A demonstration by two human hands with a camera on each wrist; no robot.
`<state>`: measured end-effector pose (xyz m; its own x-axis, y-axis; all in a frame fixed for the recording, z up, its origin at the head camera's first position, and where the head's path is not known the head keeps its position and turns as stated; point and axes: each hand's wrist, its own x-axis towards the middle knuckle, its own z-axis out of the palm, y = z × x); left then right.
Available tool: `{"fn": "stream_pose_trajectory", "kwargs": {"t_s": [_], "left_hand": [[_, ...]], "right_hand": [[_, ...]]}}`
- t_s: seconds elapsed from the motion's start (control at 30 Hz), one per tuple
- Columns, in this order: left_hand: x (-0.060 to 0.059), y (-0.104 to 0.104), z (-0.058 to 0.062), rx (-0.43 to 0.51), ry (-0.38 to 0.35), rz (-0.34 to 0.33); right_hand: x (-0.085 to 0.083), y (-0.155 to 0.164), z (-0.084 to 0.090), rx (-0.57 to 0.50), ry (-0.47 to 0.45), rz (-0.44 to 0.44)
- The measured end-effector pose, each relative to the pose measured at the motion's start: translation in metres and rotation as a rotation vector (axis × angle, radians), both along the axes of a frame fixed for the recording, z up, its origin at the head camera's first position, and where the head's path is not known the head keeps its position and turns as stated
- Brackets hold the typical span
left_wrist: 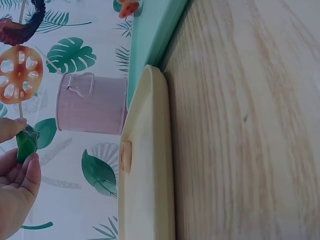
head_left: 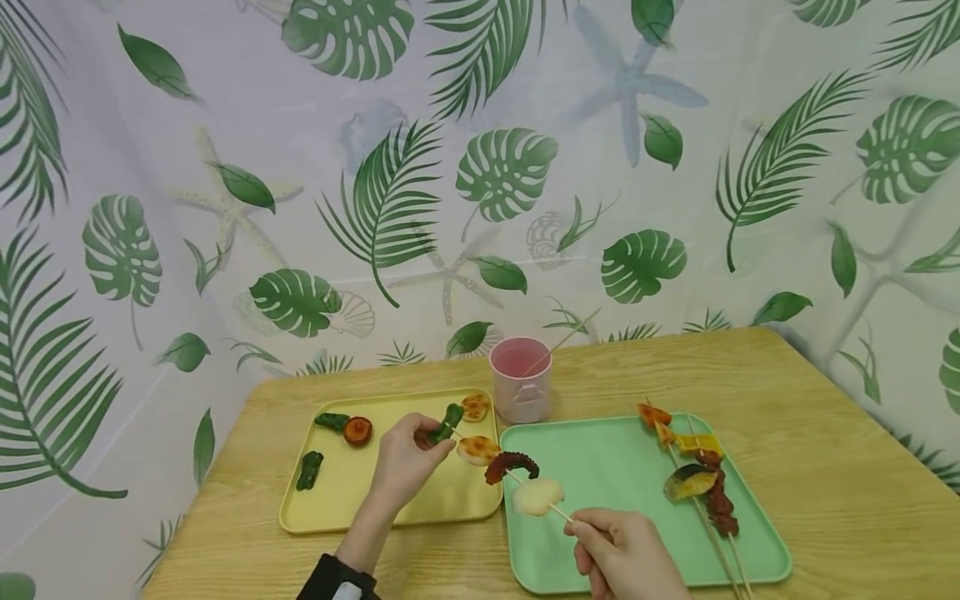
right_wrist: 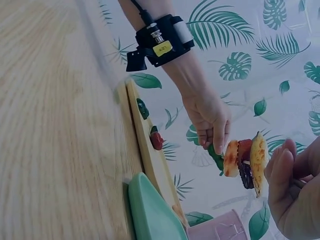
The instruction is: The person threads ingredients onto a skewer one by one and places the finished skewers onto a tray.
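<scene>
My right hand (head_left: 626, 546) grips the lower end of a wooden skewer (head_left: 559, 512) held above the trays. Threaded on it are a pale flat piece (head_left: 538, 497), a dark red octopus tentacle (head_left: 512, 468) and a browned lotus root slice (head_left: 478, 450), whose holes show in the left wrist view. At the skewer's far end, my left hand (head_left: 408, 458) pinches a green pepper piece (head_left: 447, 422) between thumb and fingers. The stick meets the pepper; how deep it goes in is hidden. Both hands are raised off the table, as the wrist views show.
A yellow tray (head_left: 352, 508) on the left bears green pieces, a round red-brown piece (head_left: 357, 431) and another lotus slice (head_left: 475, 407). On the right, a green tray (head_left: 592, 458) carries two loaded skewers (head_left: 712, 500). A pink bucket (head_left: 521, 398) with a stick stands behind them.
</scene>
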<state>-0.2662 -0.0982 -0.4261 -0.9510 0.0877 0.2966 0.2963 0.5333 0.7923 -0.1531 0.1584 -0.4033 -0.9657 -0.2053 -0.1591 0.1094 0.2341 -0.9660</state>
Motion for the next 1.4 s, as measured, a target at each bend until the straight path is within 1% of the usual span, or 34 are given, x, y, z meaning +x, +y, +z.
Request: {"fn": "stream_pose_trajectory", "kwargs": {"t_s": [0.13, 0.27, 0.33, 0.53, 0.63, 0.77, 0.87, 0.93, 1.0, 1.13, 1.2, 1.27, 1.33, 1.4], "left_hand": [[0.0, 0.002, 0.003, 0.039, 0.014, 0.015], [0.0, 0.003, 0.004, 0.056, 0.044, 0.026], [0.0, 0.003, 0.004, 0.061, 0.065, 0.025], [0.002, 0.005, -0.001, 0.049, 0.128, -0.004], [0.003, 0.005, -0.002, 0.047, 0.141, 0.006], [0.003, 0.006, 0.003, 0.046, 0.164, 0.018], [0.001, 0.008, 0.007, 0.043, 0.167, 0.009], [0.001, 0.01, 0.007, 0.04, 0.164, 0.006], [0.001, 0.011, 0.007, 0.043, 0.167, 0.006], [0.002, 0.016, 0.005, 0.034, 0.206, 0.0], [0.001, 0.018, 0.005, 0.032, 0.22, -0.001], [0.001, 0.019, 0.004, 0.032, 0.221, 0.011], [0.002, 0.018, 0.002, 0.03, 0.208, 0.034], [0.003, 0.017, 0.0, 0.019, 0.198, 0.051]], "right_hand": [[0.0, -0.001, 0.001, -0.039, -0.017, -0.018], [-0.001, -0.002, 0.001, -0.064, -0.029, -0.033], [-0.001, -0.001, 0.002, -0.073, -0.036, -0.032], [-0.002, 0.002, 0.002, -0.094, -0.033, -0.009], [-0.003, 0.001, 0.002, -0.087, -0.022, -0.012], [-0.003, -0.002, -0.001, -0.081, -0.001, -0.025], [-0.001, -0.004, -0.004, -0.075, 0.004, -0.054], [0.001, -0.005, -0.003, -0.052, 0.012, -0.085], [0.002, -0.006, -0.001, -0.006, 0.035, -0.114], [0.003, -0.008, 0.005, 0.118, 0.112, -0.176], [0.003, -0.008, 0.007, 0.184, 0.166, -0.192], [0.002, -0.008, 0.008, 0.25, 0.239, -0.169], [0.001, -0.006, 0.006, 0.278, 0.299, -0.109], [0.0, -0.003, 0.003, 0.287, 0.331, -0.04]]}}
